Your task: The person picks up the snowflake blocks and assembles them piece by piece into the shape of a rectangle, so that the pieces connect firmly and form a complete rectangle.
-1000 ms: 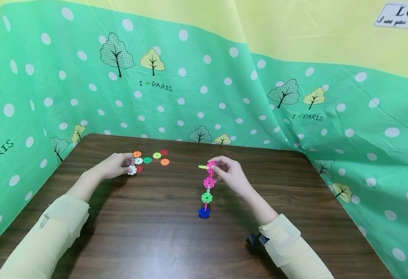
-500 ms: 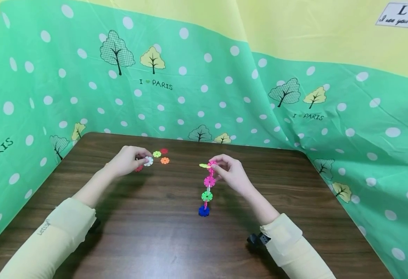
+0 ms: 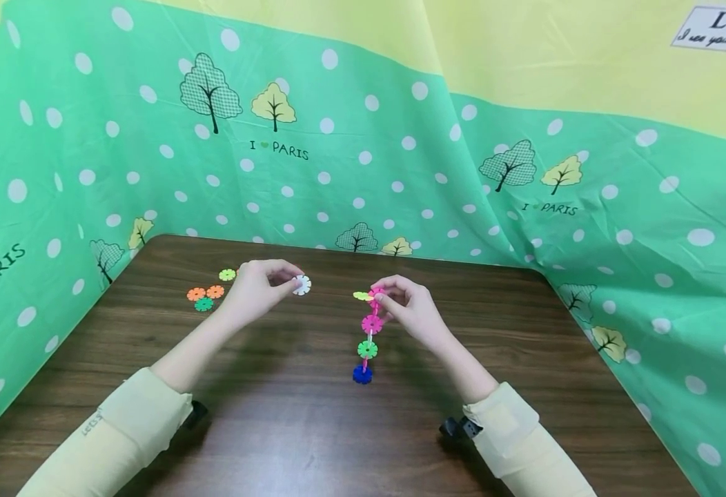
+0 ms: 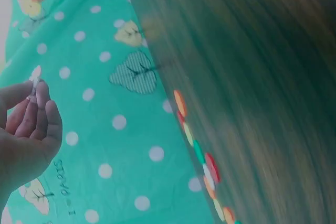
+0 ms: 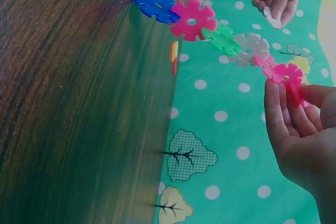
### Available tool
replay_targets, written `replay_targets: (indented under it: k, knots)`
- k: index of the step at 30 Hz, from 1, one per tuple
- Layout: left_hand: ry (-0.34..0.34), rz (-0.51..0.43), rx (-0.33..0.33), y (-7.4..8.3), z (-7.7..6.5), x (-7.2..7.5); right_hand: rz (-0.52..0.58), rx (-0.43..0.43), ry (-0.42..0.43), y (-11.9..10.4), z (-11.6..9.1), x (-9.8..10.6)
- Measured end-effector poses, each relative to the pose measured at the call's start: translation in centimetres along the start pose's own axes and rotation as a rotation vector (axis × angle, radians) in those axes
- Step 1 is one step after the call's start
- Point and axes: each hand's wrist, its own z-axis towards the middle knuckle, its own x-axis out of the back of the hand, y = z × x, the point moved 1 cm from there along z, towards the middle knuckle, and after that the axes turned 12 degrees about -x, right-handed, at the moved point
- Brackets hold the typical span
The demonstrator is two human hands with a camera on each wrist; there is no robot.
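Observation:
In the head view my left hand (image 3: 260, 293) pinches a white snowflake disc (image 3: 302, 285) by its edge, raised over the table. In the left wrist view this white disc (image 4: 35, 77) stands edge-on at the fingertips. Right of it, my right hand (image 3: 409, 310) holds the top of a chain of linked snowflake discs (image 3: 372, 324). A yellow disc (image 3: 362, 296) sticks out leftward at the chain's upper end, and a blue disc (image 3: 362, 375) forms the bottom. Pink, green and white discs lie between, clearest in the right wrist view. A gap separates the two hands.
Loose discs lie on the brown table (image 3: 288, 428) at the far left: a green disc (image 3: 204, 304), a yellow-green disc (image 3: 227, 275) and orange ones (image 3: 196, 294). My left hand hides others. A green dotted cloth (image 3: 363, 179) hangs behind the table.
My left hand has lifted the white disc off the group of loose discs and carried it rightward toward the chain. My right hand and the chain have hardly moved.

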Motion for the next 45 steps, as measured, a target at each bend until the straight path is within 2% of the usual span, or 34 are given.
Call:
replay_targets:
  k: [5,12,21,30,38,45]
  knots:
    - [0.037,-0.071,0.012,1.1,-0.1,-1.4,0.004,0.013,-0.001,-0.1,-0.1,-0.1]
    - [0.099,-0.187,0.011,2.3,-0.1,-2.9,-0.066,0.008,0.024,-0.3,-0.2,-0.2]
    - [0.093,-0.232,-0.007,2.9,0.2,-4.5,-0.052,0.001,0.005,-0.6,-0.3,-0.4]
    - [0.090,-0.223,-0.067,3.4,0.3,-5.1,-0.026,-0.009,-0.015,-0.8,-0.3,-0.6]
    - [0.070,-0.179,-0.071,3.7,0.6,-5.2,-0.033,-0.014,-0.023,-0.8,-0.2,-0.5]
    - [0.081,-0.140,-0.099,4.1,0.7,-5.3,-0.058,-0.009,-0.019,-0.8,-0.3,-0.4]
